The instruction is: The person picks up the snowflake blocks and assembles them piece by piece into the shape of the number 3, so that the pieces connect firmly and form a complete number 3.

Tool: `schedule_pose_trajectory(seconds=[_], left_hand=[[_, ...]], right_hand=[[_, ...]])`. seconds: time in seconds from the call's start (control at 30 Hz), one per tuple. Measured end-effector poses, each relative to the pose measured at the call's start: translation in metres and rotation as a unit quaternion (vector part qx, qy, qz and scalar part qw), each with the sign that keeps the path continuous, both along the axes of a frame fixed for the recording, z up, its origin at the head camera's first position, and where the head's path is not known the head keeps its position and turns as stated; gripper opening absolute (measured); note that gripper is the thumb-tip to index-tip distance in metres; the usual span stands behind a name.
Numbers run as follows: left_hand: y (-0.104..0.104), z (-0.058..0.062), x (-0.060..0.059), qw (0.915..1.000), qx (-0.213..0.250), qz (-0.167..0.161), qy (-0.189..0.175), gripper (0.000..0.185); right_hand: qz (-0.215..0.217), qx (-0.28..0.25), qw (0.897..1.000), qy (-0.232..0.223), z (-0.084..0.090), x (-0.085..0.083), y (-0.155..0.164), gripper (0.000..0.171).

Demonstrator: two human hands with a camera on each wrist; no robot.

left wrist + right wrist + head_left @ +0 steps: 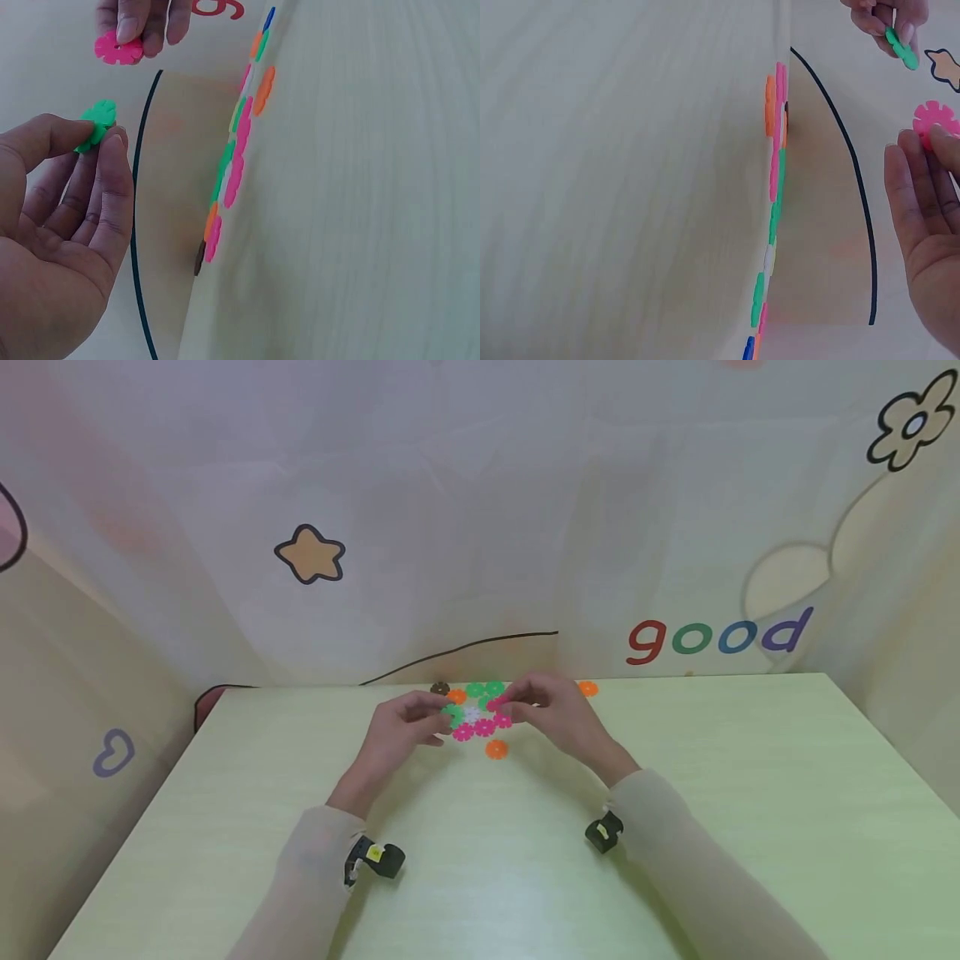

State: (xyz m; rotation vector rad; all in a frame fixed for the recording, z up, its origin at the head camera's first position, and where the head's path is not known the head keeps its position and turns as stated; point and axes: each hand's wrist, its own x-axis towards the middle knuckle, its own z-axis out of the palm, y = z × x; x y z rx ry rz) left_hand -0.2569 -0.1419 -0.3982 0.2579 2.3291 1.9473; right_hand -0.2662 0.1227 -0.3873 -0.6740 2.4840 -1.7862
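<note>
A: What is being held just now?

B: A green snowflake disc [97, 124] is being pinched between thumb and fingertips of the left hand [397, 731], and a pink snowflake disc [118, 49] is being gripped at its edge by the fingertips of the right hand [551, 710]. Both discs are being kept raised above the pale green table [712, 827], near each other but not touching, over the scattered discs [480, 718] lying near the far edge.

A: What is being risked here?

B: In all likelihood a slip. Only the rims are being held, so if the slots are being pushed together at an angle, one piece could be flicked out of the pinch. It might then be sent among the loose discs or over the table's far edge, which is close behind. A loose orange disc [496, 749] is also lying just beside the wrists and could be brushed aside.

A: Is any writing being shown?

B: The word "good" [718, 637] is being displayed on the backdrop in coloured letters, along with a star [310, 554] and a flower [911, 422]. No brand can be read.
</note>
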Motion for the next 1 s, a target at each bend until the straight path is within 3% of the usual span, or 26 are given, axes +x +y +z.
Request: schedule_pose_trajectory(seconds=[0.23, 0.63, 1.0], left_hand=[[0.008, 0.002, 0.008, 0.9995, 0.017, -0.017, 0.02, 0.027], [0.02, 0.004, 0.016, 0.9982, 0.041, -0.037, 0.022, 0.025], [0.025, 0.008, 0.025, 0.9979, 0.047, -0.045, 0.0, 0.03]], right_hand=[[-0.021, 0.002, 1.0, 0.004, 0.002, 0.01, 0.001, 0.011], [-0.044, 0.005, 0.999, 0.022, 0.004, 0.025, 0.0, 0.013], [-0.041, 0.006, 0.999, 0.024, 0.004, 0.03, 0.004, 0.013]])
